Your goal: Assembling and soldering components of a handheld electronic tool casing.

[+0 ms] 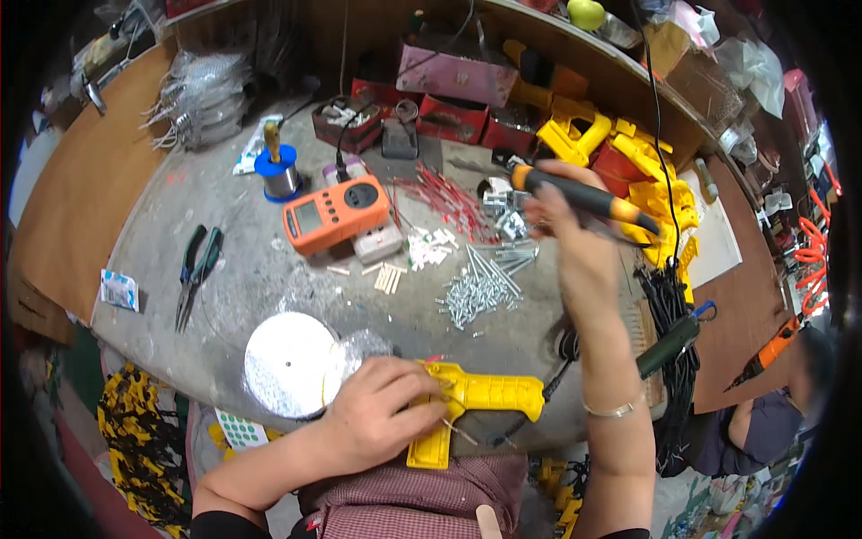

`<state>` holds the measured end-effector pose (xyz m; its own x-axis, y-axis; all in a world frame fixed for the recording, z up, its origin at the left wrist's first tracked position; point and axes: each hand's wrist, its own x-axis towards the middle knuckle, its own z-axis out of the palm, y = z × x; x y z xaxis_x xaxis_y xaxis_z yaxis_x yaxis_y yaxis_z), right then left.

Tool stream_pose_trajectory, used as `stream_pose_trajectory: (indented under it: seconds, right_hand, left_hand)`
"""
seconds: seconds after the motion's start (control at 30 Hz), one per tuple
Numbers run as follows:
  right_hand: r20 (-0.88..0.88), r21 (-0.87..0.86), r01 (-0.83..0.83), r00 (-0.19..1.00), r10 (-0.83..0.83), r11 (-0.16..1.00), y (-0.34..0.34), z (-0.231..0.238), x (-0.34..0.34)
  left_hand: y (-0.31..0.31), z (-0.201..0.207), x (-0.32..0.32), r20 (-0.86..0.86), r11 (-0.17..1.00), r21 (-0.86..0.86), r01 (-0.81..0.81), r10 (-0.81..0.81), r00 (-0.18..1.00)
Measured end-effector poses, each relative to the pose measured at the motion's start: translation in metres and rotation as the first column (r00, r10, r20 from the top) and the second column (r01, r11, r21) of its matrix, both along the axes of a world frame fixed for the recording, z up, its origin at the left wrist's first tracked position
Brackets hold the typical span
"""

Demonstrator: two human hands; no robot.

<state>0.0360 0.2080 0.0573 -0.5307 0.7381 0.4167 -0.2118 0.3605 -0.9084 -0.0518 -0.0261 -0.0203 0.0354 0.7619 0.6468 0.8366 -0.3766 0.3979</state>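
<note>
My left hand (384,410) is closed over a yellow plastic housing half (494,393) with a pistol-like handle, at the front edge of the bench. Its fingertips press at the housing's upper part, and short wires show beside them. My right hand (575,242), slightly blurred, is raised over the far right of the bench. Its fingers are wrapped round a black-and-orange stick-shaped tool (584,196), whose kind I cannot make out. Loose screws (480,287) and small metal parts (507,211) lie below and left of that hand. More yellow housings (620,153) are piled beyond it.
An orange meter (337,216), a solder spool (280,172), pliers (196,274) and a silvery disc (289,364) occupy the left side. Red bins (453,119) line the back. Black cables (669,350) hang at right, near an orange power tool (768,350). Another person (754,431) sits right.
</note>
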Motion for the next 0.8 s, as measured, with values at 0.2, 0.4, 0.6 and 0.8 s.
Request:
stream_pose_trajectory:
  seconds: [0.2, 0.4, 0.6, 0.8]
  right_hand:
    - [0.019, 0.362, -0.160, 0.986, 0.165, 0.918, 0.052, -0.037, -0.114]
    - [0.265, 0.593, -0.137, 0.964, -0.031, 0.794, 0.084, -0.066, -0.137]
    - [0.455, 0.546, -0.242, 0.889, -0.042, 0.802, 0.046, -0.048, -0.032]
    - [0.754, 0.301, -0.464, 0.651, 0.090, 0.833, -0.076, -0.021, 0.149]
  left_hand:
    - [0.001, -0.009, -0.001, 0.103, 0.999, -0.022, 0.048, -0.046, 0.994]
    - [0.004, -0.005, -0.001, 0.148, 0.995, -0.055, 0.081, -0.072, 0.986]
    - [0.003, -0.009, -0.005, 0.212, 0.992, -0.076, 0.104, -0.086, 0.973]
    - [0.004, -0.004, 0.002, 0.238, 0.991, -0.082, 0.103, -0.081, 0.968]
